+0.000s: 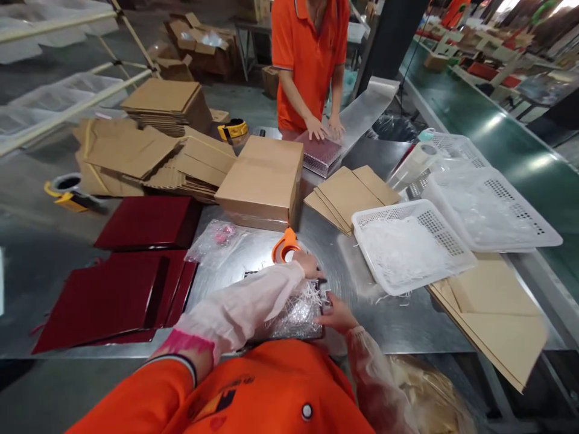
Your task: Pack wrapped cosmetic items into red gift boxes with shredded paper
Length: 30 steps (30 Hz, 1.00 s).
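In front of me on the metal table lies a dark-edged box holding a clear bubble-wrapped item. White shredded paper lies along its right side, partly over the wrap. My left hand reaches across to the far right corner, its fingers curled down just above the shreds; what they hold is hidden. At the right edge is my right hand, with thumb and forefinger apart beside the shreds. An orange tape dispenser lies just beyond my left hand. My left forearm covers much of the box.
Dark red boxes and flat red pieces lie left. A closed carton stands ahead, cardboard sheets beside it. Right is a white basket of shredded paper. Across the table, a co-worker handles a wrapped red box.
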{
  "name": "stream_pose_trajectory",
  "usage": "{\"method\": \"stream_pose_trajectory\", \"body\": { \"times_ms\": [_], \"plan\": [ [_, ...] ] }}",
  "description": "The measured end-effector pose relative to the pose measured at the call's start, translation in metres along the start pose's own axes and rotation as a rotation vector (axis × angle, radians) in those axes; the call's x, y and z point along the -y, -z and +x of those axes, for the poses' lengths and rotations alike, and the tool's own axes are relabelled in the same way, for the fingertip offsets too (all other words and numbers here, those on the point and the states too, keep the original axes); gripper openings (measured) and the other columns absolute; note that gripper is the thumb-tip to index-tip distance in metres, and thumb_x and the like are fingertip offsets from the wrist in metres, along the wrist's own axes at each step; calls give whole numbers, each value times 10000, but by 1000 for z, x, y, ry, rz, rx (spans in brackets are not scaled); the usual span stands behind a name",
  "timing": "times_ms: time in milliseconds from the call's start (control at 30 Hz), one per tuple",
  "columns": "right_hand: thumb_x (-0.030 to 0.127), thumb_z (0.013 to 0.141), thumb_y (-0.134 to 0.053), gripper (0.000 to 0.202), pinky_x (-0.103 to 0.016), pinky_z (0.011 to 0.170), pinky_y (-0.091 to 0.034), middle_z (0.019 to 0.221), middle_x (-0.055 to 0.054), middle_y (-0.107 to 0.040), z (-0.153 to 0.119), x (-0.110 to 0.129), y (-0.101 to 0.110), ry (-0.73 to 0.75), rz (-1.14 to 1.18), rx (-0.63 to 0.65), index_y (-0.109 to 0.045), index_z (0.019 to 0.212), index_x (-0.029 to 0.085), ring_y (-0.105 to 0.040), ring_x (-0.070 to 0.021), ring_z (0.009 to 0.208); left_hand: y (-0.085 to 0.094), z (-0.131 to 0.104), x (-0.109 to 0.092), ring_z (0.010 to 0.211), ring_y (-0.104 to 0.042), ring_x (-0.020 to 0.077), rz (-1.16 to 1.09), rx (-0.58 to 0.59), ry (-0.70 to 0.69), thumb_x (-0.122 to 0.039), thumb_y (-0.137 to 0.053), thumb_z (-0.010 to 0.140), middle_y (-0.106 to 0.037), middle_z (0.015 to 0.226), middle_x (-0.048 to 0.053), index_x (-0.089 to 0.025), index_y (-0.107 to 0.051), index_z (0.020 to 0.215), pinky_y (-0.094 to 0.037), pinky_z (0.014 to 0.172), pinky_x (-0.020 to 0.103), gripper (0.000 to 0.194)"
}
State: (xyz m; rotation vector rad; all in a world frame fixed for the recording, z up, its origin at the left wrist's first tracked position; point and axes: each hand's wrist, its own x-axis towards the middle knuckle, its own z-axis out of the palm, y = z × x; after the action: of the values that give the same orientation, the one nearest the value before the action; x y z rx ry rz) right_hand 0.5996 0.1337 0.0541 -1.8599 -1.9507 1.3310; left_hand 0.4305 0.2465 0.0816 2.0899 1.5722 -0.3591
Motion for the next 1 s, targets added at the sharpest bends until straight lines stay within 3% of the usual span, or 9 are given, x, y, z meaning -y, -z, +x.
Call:
{"method": "stream_pose_trajectory", "body": {
  "times_ms": [133, 300, 367, 533, 633, 733, 833, 900, 1000],
  "plan": [
    [170, 756, -666, 326, -270, 715, -542, 850, -36, -767, 7, -3, -15, 31, 60, -72, -707, 1080, 160, -706, -181, 736, -18, -18, 5, 1246, -527, 317, -18, -100, -93, -498, -558, 938, -709, 1218, 106, -242, -744, 1130, -395, 1016, 471, 370],
    [193, 849, -584, 239, -299, 853, -526, 954, -85, -771, 6, 12, -15, 98, -161, -202, -759, 1010, 177, -711, -219, 908, -58, -62, 27, 1363, -398, 319, -40, -386, -403, -430, -547, 962, -521, 1482, 77, -285, -745, 1121, -321, 1085, 534, 292],
    [232, 891, -557, 257, -302, 879, -518, 1001, -96, -764, 7, 23, -18, 97, -220, -205, -754, 1047, 180, -704, -227, 952, -73, -77, 34, 1322, -433, 335, 1, -411, -388, -381, -554, 958, -533, 1451, 111, -248, -743, 1103, -361, 1057, 537, 272],
    [173, 889, -505, 470, -355, 1002, -494, 1239, -165, -690, 20, 40, -41, 189, -330, -215, -602, 1346, 114, -649, -255, 1138, -85, -80, 30, 1069, -600, 272, -75, -207, -178, -184, -433, 979, -685, 1058, 153, -125, -717, 1050, -483, 937, 396, 299],
    [168, 933, -378, 566, -478, 1123, -419, 1498, -252, -467, 31, 33, -59, 357, -324, -291, -424, 1475, 10, -460, -299, 1388, -81, -70, 23, 1076, -626, 277, -174, -188, -59, -143, -409, 965, -692, 1086, 172, -100, -625, 1246, -498, 930, 386, 357],
    [242, 986, -308, 580, -512, 1164, -375, 1542, -264, -398, 40, 22, -69, 475, -309, -212, -371, 1494, -31, -347, -303, 1468, -81, -71, 25, 993, -677, 276, -262, -201, -4, -124, -453, 923, -708, 1068, 186, -58, -380, 1477, -536, 869, 391, 562],
    [237, 982, -347, 550, -480, 1184, -344, 1503, -224, -475, 43, 24, -70, 470, -409, -102, -430, 1480, 18, -395, -288, 1440, -87, -84, 35, 1014, -687, 268, -389, -245, -88, -86, -502, 868, -708, 1122, 199, -18, -308, 1497, -553, 890, 384, 662],
    [197, 980, -358, 506, -431, 1172, -351, 1473, -182, -527, 42, 33, -68, 406, -502, -73, -493, 1451, 72, -451, -262, 1398, -93, -97, 43, 1144, -641, 252, -411, -320, -172, -71, -493, 879, -665, 1257, 191, -57, -427, 1433, -519, 995, 376, 558],
    [169, 985, -372, 459, -361, 1113, -396, 1445, -136, -566, 38, 54, -64, 293, -617, -67, -565, 1400, 134, -503, -236, 1340, -100, -118, 51, 1173, -600, 231, -319, -558, -263, -87, -484, 924, -632, 1329, 135, -155, -603, 1280, -499, 1031, 395, 381]
  ]
}}
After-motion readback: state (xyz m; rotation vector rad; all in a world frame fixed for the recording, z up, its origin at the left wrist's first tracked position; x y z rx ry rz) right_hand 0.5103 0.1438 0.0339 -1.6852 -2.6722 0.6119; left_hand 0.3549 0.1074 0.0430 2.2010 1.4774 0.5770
